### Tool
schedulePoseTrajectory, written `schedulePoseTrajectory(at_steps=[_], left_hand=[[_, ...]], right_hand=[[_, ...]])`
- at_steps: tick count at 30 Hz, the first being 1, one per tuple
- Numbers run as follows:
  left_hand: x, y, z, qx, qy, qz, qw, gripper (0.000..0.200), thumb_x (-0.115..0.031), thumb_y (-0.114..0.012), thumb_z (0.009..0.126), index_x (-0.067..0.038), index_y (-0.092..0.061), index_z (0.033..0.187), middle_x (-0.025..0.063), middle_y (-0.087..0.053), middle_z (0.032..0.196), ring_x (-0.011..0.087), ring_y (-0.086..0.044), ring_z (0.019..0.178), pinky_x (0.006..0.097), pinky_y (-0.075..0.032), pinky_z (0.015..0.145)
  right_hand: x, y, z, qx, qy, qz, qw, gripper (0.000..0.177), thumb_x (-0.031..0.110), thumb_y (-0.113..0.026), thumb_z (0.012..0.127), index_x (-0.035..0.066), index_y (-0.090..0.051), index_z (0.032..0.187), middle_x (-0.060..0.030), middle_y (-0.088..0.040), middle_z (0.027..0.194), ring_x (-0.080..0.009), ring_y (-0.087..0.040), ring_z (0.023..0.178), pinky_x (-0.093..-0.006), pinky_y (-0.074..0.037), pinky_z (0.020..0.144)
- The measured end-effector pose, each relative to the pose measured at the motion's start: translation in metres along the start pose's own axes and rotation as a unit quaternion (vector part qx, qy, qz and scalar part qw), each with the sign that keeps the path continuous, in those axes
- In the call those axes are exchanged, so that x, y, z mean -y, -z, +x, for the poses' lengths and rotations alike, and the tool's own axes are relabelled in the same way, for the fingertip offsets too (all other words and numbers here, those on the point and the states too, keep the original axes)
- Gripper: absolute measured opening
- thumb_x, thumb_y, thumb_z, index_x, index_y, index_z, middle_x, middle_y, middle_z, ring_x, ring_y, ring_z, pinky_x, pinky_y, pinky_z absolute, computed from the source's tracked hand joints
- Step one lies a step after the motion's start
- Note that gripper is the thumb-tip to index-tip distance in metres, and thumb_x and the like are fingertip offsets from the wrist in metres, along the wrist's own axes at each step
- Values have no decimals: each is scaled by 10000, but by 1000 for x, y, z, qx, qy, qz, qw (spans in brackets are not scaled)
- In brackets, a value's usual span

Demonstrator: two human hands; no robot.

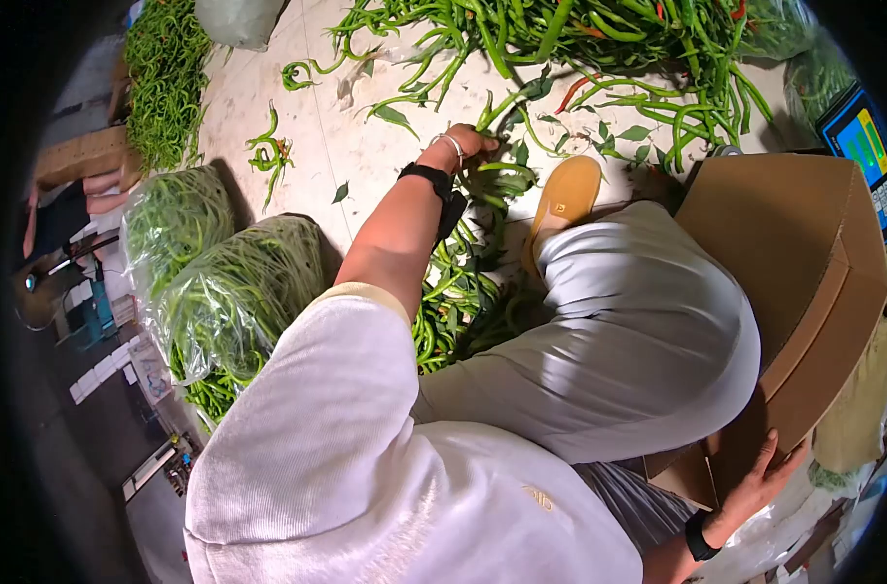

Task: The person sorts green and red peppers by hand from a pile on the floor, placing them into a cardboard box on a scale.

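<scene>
head view, looking down over a white-sleeved shoulder and a bent knee in grey trousers [638, 331]. the left hand [466, 143] sits at upper centre of the frame, at the end of an outstretched arm carrying a black watch [426, 175] and a thin bracelet [450, 144]. its fingers curl downward into the long green peppers [463, 292] heaped on the pale floor [336, 136]. the fingertips are buried among stems and leaves, so it cannot be told whether the grip is closed on any pepper. this heap runs from the hand down towards the knee. a larger spread of peppers [580, 39], with a few red ones among them, lies across the top of the frame. a tan sandal [563, 200] rests just right of the hand. the right hand [755, 477], at lower right with a black wristband [699, 537], lies open with fingers spread flat against the lower edge of a brown cardboard box [794, 253], which stands right of the knee. a scale with a blue display [867, 156] shows at the right edge, beyond the box. two clear bags packed with peppers [234, 292] lie at centre left.
</scene>
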State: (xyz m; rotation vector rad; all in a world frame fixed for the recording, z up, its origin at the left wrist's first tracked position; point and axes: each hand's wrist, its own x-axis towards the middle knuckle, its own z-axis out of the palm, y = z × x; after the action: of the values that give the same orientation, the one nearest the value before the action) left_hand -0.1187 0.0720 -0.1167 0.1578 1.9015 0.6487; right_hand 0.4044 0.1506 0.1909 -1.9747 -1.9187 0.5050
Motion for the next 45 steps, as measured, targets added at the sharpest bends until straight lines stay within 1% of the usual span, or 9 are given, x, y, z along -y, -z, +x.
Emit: schedulePoseTrajectory(at_steps=[3, 7, 14, 23, 29, 31, 35, 40, 45], left_hand=[[30, -5, 20, 18, -29, 153, 988, 215, -187, -699, 747, 10, -647, 816, 107, -637, 762, 175, -569, 582, 287, -440, 511], [37, -9, -25, 199, 60, -87, 974, 240, -183, -666, 780, 15, -621, 908, 110, -645, 803, 185, -578, 599, 274, -480, 558], [71, 28, -93, 164, -24, -229, 959, 391, -129, -688, 752, -54, -519, 1096, -1, -549, 705, 122, -513, 562, 231, -434, 546], [63, 82, -71, 19, -52, -352, 934, 179, -44, -633, 758, -20, -572, 925, 52, -564, 706, 142, -528, 544, 304, -478, 513], [-6, 38, 15, -58, -102, -71, 990, 240, -32, -664, 708, -3, -600, 937, 101, -617, 813, 199, -578, 653, 347, -503, 606], [-21, 19, 33, -152, -28, 336, 929, 350, -197, -683, 655, -54, -632, 971, 135, -626, 1012, 276, -609, 929, 344, -499, 775], [-8, -10, 44, -187, -16, 368, 911, 323, -217, -638, 679, -97, -639, 978, 139, -618, 1016, 272, -597, 955, 336, -482, 818], [12, 33, 9, -103, -114, -85, 984, 222, -102, -721, 660, -12, -656, 852, 65, -658, 767, 150, -597, 690, 277, -473, 683], [11, 102, -118, 149, -182, -461, 856, 209, -80, -618, 782, -34, -562, 978, 76, -599, 864, 91, -434, 535, 246, -398, 489]], right_hand=[[2, -2, 1, 0, 0, -15, 1000, 512, 297, -527, 883, -23, -379, 1253, -187, -476, 1218, -284, -483, 1054, -351, -359, 921], [10, -1, 0, -16, 16, -78, 997, 512, 301, -524, 883, -24, -382, 1252, -195, -475, 1214, -295, -486, 1046, -361, -365, 915], [4, 1, -2, -9, 49, -42, 998, 544, 343, -511, 883, -25, -375, 1259, -204, -474, 1210, -315, -483, 1049, -367, -368, 911], [2, 3, 1, -35, 60, -127, 990, 533, 342, -505, 887, -12, -377, 1264, -204, -467, 1215, -312, -492, 1041, -372, -386, 893], [5, -1, 6, -8, 28, -78, 997, 496, 309, -492, 898, -10, -379, 1262, -198, -463, 1218, -300, -482, 1060, -372, -371, 910], [8, -2, 6, -14, 2, -87, 996, 483, 288, -496, 898, -14, -378, 1256, -197, -465, 1213, -302, -481, 1062, -372, -370, 911], [14, 0, 7, 2, -28, -101, 994, 550, 302, -515, 886, -25, -338, 1291, -199, -434, 1257, -303, -435, 1132, -351, -316, 976], [13, 1, 6, 4, 20, -118, 993, 485, 289, -497, 898, -22, -375, 1249, -207, -471, 1195, -319, -483, 1031, -378, -372, 903], [-1, 3, 1, -11, 76, -117, 990, 500, 312, -506, 890, -8, -378, 1252, -214, -471, 1205, -337, -483, 1042, -383, -374, 901]])
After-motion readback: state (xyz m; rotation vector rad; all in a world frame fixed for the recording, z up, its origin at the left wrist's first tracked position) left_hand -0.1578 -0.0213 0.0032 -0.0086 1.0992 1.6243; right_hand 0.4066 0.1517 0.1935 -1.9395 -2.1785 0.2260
